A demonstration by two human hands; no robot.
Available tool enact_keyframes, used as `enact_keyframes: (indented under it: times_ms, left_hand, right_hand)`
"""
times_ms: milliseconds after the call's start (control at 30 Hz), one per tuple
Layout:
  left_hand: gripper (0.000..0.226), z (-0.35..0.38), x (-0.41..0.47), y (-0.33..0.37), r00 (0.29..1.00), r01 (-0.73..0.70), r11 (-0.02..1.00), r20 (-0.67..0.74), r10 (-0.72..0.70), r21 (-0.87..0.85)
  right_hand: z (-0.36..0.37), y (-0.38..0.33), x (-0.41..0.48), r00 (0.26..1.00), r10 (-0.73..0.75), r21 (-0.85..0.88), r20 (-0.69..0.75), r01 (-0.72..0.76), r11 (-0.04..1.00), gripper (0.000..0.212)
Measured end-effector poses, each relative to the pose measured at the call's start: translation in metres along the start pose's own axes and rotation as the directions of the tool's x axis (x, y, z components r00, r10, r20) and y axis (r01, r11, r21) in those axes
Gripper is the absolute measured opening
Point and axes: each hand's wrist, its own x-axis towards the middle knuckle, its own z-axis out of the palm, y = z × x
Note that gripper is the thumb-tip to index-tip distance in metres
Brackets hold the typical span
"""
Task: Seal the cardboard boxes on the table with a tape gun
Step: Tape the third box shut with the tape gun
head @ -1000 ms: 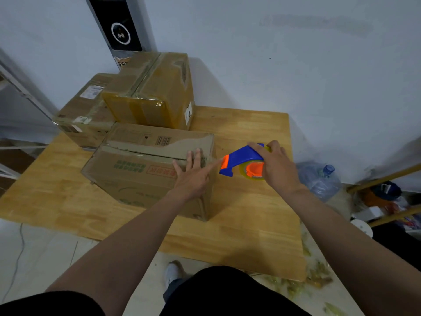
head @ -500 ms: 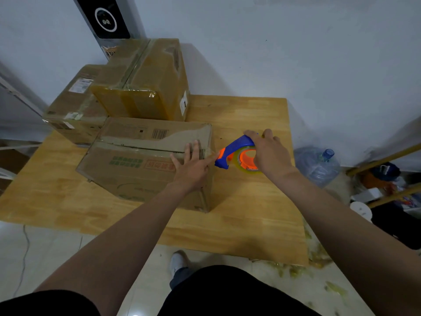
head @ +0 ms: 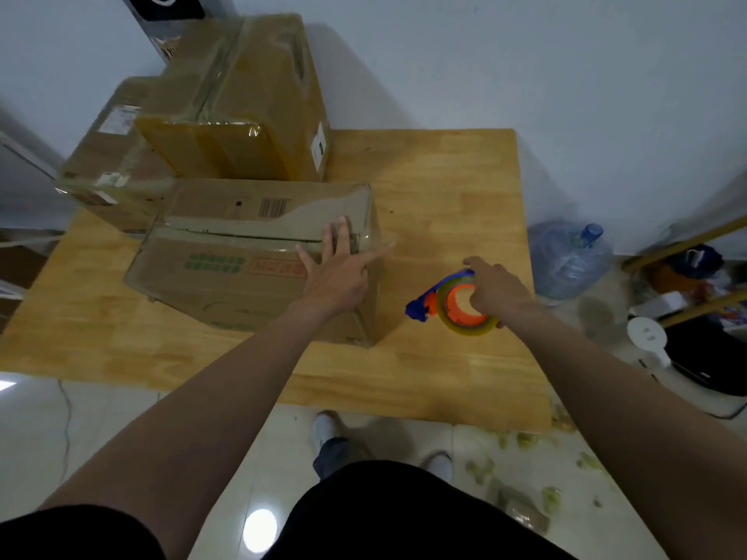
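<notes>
Your left hand's fingers (head: 343, 240) are straight and spread, pressing flat on the right end of the nearest cardboard box (head: 226, 276), right over its top seam. They grip nothing. Your right hand (head: 495, 289) has its fingers curled over the tape gun (head: 456, 305), holding it just above the desk (head: 444, 187) near the right edge, apart from the box. The gun looks light and rigid, so take it by the blue handle, not by the roll, whose film is slick and tacky. The box sits toward the desk's front-left, with its flaps meeting in a dark line. The board looks dented and soft, so it will probably sag if you lean on the seam. Press on the flaps beside the line and let the box's corner take the load. It may slide on the smooth wood, so brace it with the left hand (head: 337, 272). Behind it, against the back edge, stand a glossy taped box (head: 250, 115) and a labelled box (head: 109, 175).
</notes>
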Motion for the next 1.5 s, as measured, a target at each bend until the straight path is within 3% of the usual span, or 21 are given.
enact_keyframes:
  times_ms: [167,467,533,633,900,1000,1133,1233,1367,1500]
  left_hand:
    - [0.063,-0.003,-0.003,0.002,0.999,-0.023,1.0,-0.038,0.024,0.019]
    - [0.067,0.004,0.0,-0.007,0.992,-0.107,0.994,-0.072,0.106,-0.012]
    - [0.065,0.004,0.0,-0.008,0.989,-0.126,0.991,-0.08,0.122,-0.048]
    - [0.05,-0.002,-0.002,-0.01,0.989,-0.134,0.96,-0.088,0.115,-0.245]
    - [0.015,-0.024,-0.027,-0.032,0.977,-0.214,0.763,-0.141,0.162,-0.61]
    - [0.024,-0.041,-0.039,-0.055,0.977,-0.205,0.697,-0.189,0.1,-0.687]
    - [0.019,-0.065,-0.034,-0.118,0.988,-0.132,0.815,-0.142,0.062,-0.565]
    - [0.034,-0.083,-0.031,-0.165,0.998,-0.016,0.936,-0.059,-0.005,-0.351]
    - [0.043,-0.093,-0.031,-0.207,1.0,-0.011,0.974,-0.025,0.006,-0.228]
    - [0.048,-0.093,-0.027,-0.227,1.0,-0.015,0.983,0.018,0.019,-0.183]
  right_hand:
    - [0.026,0.011,0.016,0.978,0.119,0.103,0.171,-0.138,0.985,0.043]
    - [0.061,0.012,0.041,0.97,0.109,0.143,0.217,-0.142,0.98,0.054]
    - [0.058,0.01,0.04,0.974,0.103,0.17,0.203,-0.139,0.976,0.054]
    - [0.042,0.003,0.035,0.988,0.055,0.174,0.143,-0.08,0.982,0.056]
    - [-0.026,-0.055,0.012,0.987,-0.114,0.15,-0.112,0.131,0.98,0.055]
    - [-0.046,-0.096,0.002,0.971,-0.191,0.041,-0.142,0.199,0.979,0.063]
    - [-0.057,-0.154,-0.005,0.941,-0.299,-0.125,-0.157,0.281,0.952,0.063]
    - [-0.046,-0.2,-0.007,0.924,-0.352,-0.181,-0.145,0.325,0.928,0.052]
    - [-0.009,-0.254,-0.004,0.89,-0.447,-0.197,-0.085,0.425,0.884,0.039]
    - [0.031,-0.301,-0.01,0.84,-0.541,-0.174,-0.036,0.528,0.831,0.046]
